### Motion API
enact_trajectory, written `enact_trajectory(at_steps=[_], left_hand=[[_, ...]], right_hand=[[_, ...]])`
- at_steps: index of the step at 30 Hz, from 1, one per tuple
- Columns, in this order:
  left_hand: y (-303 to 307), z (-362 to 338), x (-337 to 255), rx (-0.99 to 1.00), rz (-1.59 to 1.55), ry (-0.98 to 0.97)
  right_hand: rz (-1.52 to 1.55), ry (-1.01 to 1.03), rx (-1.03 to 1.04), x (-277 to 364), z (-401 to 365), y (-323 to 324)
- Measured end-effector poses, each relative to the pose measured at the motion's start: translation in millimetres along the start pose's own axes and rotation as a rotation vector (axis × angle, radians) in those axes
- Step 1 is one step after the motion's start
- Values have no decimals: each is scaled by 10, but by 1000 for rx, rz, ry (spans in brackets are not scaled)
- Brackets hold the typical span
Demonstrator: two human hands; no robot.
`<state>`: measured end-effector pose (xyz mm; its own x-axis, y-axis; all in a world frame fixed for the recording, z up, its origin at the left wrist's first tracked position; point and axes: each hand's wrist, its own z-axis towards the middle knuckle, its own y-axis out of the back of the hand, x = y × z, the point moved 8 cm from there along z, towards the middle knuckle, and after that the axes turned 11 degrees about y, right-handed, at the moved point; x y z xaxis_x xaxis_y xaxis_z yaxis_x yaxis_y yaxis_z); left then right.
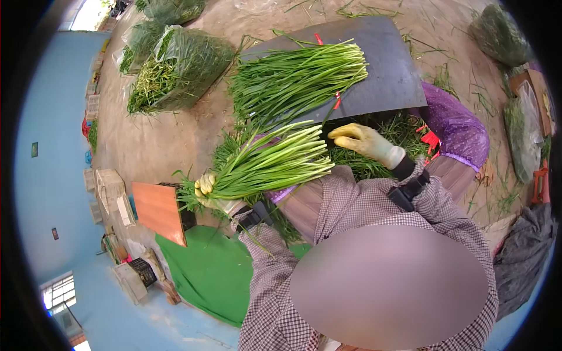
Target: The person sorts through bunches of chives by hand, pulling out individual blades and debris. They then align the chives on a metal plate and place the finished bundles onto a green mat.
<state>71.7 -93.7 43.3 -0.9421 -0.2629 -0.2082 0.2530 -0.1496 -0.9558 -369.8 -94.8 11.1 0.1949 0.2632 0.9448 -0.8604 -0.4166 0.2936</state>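
My left hand (206,186), in a pale yellowish glove, is closed around the leafy end of a bunch of garlic chives (275,159). The bunch lies across my lap, its pale stem ends fanned out to the right. Just right of those ends is my gloved right hand (364,143), thumb and fingers apart, nothing visible in it. Beyond my knees, a larger pile of garlic chives (298,79) rests on a dark board (393,70), pale ends also to the right. A red tie strip (338,100) hangs at the board's near edge, and another red strip (318,38) shows behind the pile.
Loose greens (363,161) lie below the board by my legs. More red strips (430,139) sit near my right knee. Stuffed plastic bags (199,67) stand at far left, another bag (500,35) at far right. An orange-brown board (158,210) and green cloth (202,269) are at left.
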Motion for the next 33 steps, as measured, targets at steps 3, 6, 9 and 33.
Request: enact_trajectory(at_steps=[3, 6, 9, 33], left_hand=[[-70, 70, 60, 45, -24, 18], [-165, 97, 90, 44, 16, 28], [-212, 75, 104, 34, 22, 31], [103, -60, 60, -97, -40, 5]], right_hand=[[695, -178, -75, 152, 293, -425], [997, -308, -178, 190, 396, -645], [1061, -344, -205, 121, 410, -724], [-794, -574, 229, -863, -860, 573]])
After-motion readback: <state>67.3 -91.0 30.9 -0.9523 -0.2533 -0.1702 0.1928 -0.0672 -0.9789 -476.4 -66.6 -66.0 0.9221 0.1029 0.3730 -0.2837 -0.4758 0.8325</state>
